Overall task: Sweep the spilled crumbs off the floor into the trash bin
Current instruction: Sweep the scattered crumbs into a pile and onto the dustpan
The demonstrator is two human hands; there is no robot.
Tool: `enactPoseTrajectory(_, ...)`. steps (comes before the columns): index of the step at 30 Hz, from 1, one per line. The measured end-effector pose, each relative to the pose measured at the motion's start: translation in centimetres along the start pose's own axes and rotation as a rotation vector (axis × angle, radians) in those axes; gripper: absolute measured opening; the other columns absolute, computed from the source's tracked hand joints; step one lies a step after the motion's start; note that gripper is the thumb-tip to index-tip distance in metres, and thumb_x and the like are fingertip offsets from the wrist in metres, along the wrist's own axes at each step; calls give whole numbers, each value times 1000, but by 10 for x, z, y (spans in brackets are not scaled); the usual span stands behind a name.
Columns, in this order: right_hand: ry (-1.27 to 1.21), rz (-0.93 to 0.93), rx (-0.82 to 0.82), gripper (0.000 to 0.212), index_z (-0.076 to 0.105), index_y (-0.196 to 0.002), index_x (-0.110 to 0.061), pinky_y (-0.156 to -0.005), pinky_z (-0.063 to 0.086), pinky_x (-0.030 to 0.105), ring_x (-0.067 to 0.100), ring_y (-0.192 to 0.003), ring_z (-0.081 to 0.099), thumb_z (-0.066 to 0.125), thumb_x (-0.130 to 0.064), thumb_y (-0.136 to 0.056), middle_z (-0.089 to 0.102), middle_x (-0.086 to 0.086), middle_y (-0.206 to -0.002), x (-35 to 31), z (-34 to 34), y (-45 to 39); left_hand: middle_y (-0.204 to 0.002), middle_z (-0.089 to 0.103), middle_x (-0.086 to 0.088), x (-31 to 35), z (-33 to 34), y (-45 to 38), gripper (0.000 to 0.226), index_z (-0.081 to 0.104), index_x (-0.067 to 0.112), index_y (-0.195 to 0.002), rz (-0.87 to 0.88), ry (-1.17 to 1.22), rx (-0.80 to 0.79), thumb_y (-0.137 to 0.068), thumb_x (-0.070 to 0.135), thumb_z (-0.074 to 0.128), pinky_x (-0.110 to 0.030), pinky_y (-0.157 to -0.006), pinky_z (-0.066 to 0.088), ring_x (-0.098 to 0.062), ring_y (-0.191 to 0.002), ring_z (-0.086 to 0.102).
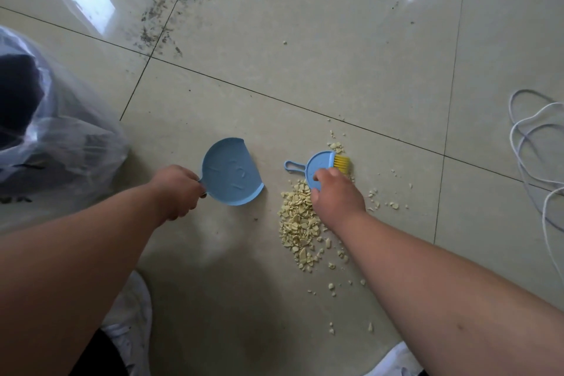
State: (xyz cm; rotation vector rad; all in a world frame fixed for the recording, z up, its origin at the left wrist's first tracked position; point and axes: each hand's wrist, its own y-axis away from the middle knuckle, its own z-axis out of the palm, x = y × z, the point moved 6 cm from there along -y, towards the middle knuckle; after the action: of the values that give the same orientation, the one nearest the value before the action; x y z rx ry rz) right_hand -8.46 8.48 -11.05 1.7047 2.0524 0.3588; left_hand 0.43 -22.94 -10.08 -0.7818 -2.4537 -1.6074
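Observation:
Pale yellow crumbs (297, 223) lie in a heap on the tiled floor, with loose bits scattered around it. My left hand (177, 191) grips the handle of a small blue dustpan (232, 172), which rests on the floor left of the heap with nothing in it. My right hand (334, 195) holds a small blue brush (317, 166) with yellow bristles (341, 163) at the heap's far edge. The trash bin (39, 143), lined with a clear plastic bag, stands at the left.
A white cord (528, 143) loops on the floor at the right. Dark dirt specks (158, 21) mark the tiles farther away. My white shoes (131, 314) show at the bottom.

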Motion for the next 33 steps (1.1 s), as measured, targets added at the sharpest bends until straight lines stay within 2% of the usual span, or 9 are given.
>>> enactPoseTrajectory(6,133,31,-77,42,50,-137,-27,-104,46,46,37,-129,42,57,-25,-95,40,12,-143,-34,7,-51,-56,54,-12,-2,8,-10,20,74,2,-86,-3,31,-25,-99,8,60,-19,-36,32,-21,-40,41)
enactPoseTrajectory(10,206,14,-77,33,55,-130,-21,-96,51,47,39,-128,42,55,-20,-97,39,13,-141,-40,3,-59,-57,53,-13,-5,11,-14,23,73,2,-82,1,52,-42,-100,11,61,-19,-39,33,-20,-42,41)
enactPoseTrajectory(15,339,-115,-35,31,53,-128,-19,-88,49,43,35,-125,46,55,-28,-99,45,10,-137,-39,4,-52,-60,52,-14,-4,11,-20,23,73,3,-83,0,72,-62,-100,14,62,-18,-39,31,-21,-43,40)
enactPoseTrajectory(18,406,-304,56,26,57,-120,-13,-89,46,45,33,-116,53,53,-22,-96,56,11,-124,-45,2,-42,-59,53,-13,-3,13,-21,23,73,3,-84,4,75,-64,-100,15,62,-18,-42,32,-21,-44,40)
enactPoseTrajectory(22,352,-425,227,28,60,-100,-7,-59,49,39,34,-79,62,73,-13,-75,63,15,-91,-51,-10,-30,-60,52,-13,-1,15,-19,21,72,2,-84,4,78,-69,-99,14,62,-18,-42,31,-20,-43,39)
enactPoseTrajectory(26,359,-586,320,59,48,-128,-8,-53,32,33,29,-69,57,73,-9,-74,61,10,-84,-50,-13,-15,-61,52,-14,-1,13,-16,21,73,-1,-88,2,71,-70,-99,12,61,-18,-41,30,-20,-43,39)
enactPoseTrajectory(28,344,-588,323,68,48,-138,-7,-52,36,33,29,-71,57,71,-9,-74,61,10,-86,-43,-18,-8,-61,52,-15,-1,11,-14,21,73,-1,-87,3,67,-67,-99,11,61,-17,-39,30,-20,-42,38)
enactPoseTrajectory(30,236,-505,303,71,46,-145,-5,-55,45,36,30,-79,58,68,-11,-79,63,12,-94,-30,-28,-5,-60,52,-15,1,11,-11,21,72,0,-85,12,59,-62,-99,9,60,-17,-38,31,-20,-42,39)
enactPoseTrajectory(33,-71,-247,315,66,32,-153,-15,-61,50,34,23,-84,56,56,-15,-92,57,6,-105,-4,-53,0,-60,53,-15,2,11,-8,21,73,0,-85,23,56,-54,-99,9,60,-19,-40,32,-21,-45,40)
